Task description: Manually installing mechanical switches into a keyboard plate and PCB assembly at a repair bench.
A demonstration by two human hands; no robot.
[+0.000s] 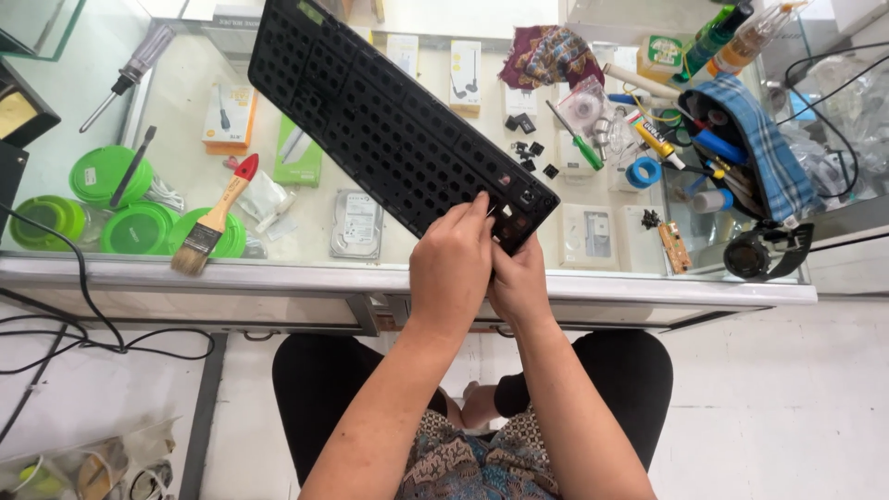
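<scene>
A black keyboard frame point(389, 120), stripped of nearly all its keycaps, is held tilted over the front edge of the glass worktop point(185, 157), its far end reaching toward the back edge. Its near corner is gripped by both hands. The left hand point(451, 268) is laid over the frame's near end with its fingers curled down onto the last remaining keys; its grip is pressed onto the frame. The right hand point(520, 278) is tucked beneath and partly behind the left, its fingers closed around the corner from below; how tightly cannot be told, since most of it is hidden.

A few loose black keycaps point(530, 148) are scattered on the glass toward the back right. A paintbrush point(215, 215) with a red-tipped wooden handle is lying across green round lids point(120, 208) near the front left corner. A bare hard drive point(356, 224) is seen under the glass just beside the frame. A green-handled screwdriver point(576, 136) and a roll of blue tape point(643, 171) are lying toward the right edge, near a blue checked pouch point(755, 139) filled with tools.
</scene>
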